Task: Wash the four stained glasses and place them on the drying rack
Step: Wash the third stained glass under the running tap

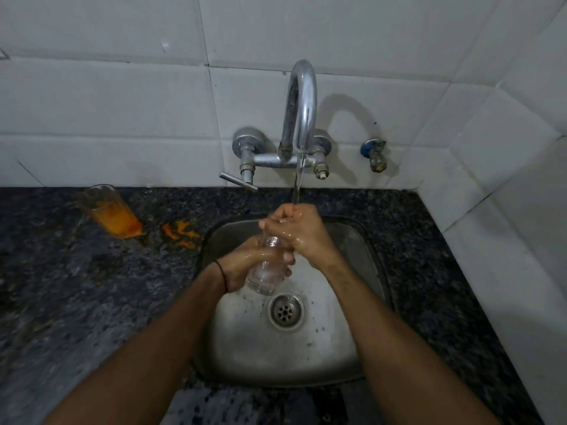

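The left hand [242,262] curls around the lower body of a clear glass [267,274], gripping it from the left, with a dark thread band [223,273] on its wrist. The right hand [302,231] is wrapped over the upper end of the same glass, fingers closed on it, both hands wet. The glass is held tilted above the far half of the steel sink [322,342], its base pointing near and down toward the drain [286,311]. A thin stream of water [297,185] falls from the curved chrome tap [302,96] onto the right hand's knuckles. The tap's lever handle [237,181] sticks out to the left, and a small valve [375,154] sits on the white wall tiles [122,102] to the right. On the dark speckled countertop [76,302], far left, stands a second glass [112,211] with orange residue at its bottom, and orange smears [181,233] lie between it and the sink.
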